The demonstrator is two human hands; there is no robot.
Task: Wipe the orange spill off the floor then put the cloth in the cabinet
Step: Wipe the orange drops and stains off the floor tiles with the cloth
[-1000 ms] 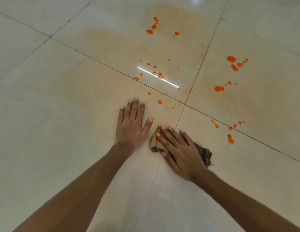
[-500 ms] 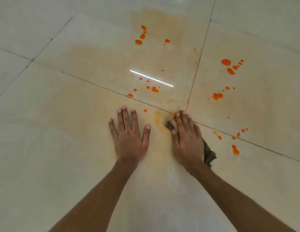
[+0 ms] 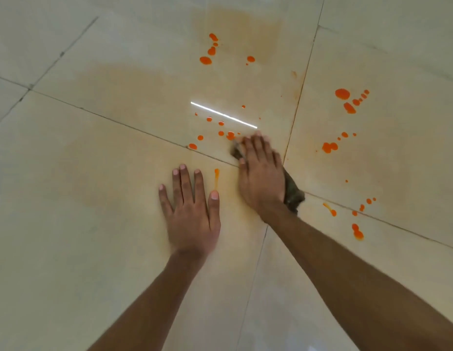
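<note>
Cloth (image 3: 293, 193) lies on the floor (image 3: 93, 198) under the right hand (image 3: 262, 178). Its straight fingers (image 3: 255, 148) press the cloth down, right at some drops of the orange spill (image 3: 230, 135). The left hand (image 3: 192, 219) rests flat nearby, fingers spread wide, holding nothing.

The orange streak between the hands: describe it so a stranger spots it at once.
Find the left hand flat on the floor. Just beyond its thumb lies the orange streak. It is long and thin; nearby drops are round.
</note>
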